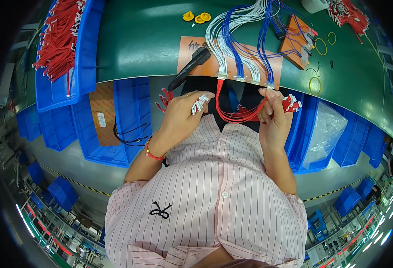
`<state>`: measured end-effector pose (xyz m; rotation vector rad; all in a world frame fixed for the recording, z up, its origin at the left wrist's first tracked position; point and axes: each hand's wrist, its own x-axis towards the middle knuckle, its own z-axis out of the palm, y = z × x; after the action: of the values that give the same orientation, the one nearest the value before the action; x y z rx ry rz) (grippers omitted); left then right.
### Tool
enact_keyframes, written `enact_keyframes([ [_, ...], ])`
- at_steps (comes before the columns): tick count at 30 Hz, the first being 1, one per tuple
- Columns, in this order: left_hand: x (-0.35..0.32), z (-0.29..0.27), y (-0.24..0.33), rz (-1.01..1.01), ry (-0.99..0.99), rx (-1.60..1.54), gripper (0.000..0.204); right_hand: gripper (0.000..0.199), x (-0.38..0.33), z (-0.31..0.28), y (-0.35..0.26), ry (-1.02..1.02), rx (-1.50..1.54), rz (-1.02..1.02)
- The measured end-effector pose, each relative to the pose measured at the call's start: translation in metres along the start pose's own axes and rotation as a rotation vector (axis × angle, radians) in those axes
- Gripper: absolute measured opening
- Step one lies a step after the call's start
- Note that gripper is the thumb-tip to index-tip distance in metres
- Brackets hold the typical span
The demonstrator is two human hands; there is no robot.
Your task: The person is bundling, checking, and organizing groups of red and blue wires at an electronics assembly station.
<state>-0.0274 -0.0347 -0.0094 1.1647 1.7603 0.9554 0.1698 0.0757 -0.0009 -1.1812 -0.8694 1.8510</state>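
Note:
My left hand (181, 114) is closed around a bunch of short red wires (164, 99) and pinches several small white connectors (199, 103) at its fingertips. My right hand (272, 117) grips red wires (239, 115) that loop down from a connector at the bench edge, with red-and-white connector ends (292, 103) sticking out to the right. White and blue wire harnesses (243, 42) run across an orange mat (196, 49) and end in a row of white connectors (245, 79) just above both hands.
A blue bin (87, 62) at the left holds a heap of red wires (60, 35). More blue bins (129, 111) stand under the green bench (138, 49). A black tool (188, 67), yellow rings (197, 18), rubber bands (320, 46) and an orange board (294, 38) lie on the bench.

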Motion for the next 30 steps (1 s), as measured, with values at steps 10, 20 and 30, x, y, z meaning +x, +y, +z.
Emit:
enact_keyframes([
  [10, 0.004, 0.008, -0.002, 0.037, 0.048, -0.118, 0.023, 0.023, 0.002, -0.002, -0.002, -0.032, 0.116, 0.101],
  [20, 0.016, 0.015, 0.013, -0.082, 0.128, -0.448, 0.035, 0.029, 0.005, -0.006, -0.012, -0.091, 0.074, 0.178],
  [30, 0.032, 0.036, 0.022, -0.107, 0.030, -0.914, 0.039, 0.040, -0.001, -0.018, -0.006, -0.156, -0.161, 0.082],
])
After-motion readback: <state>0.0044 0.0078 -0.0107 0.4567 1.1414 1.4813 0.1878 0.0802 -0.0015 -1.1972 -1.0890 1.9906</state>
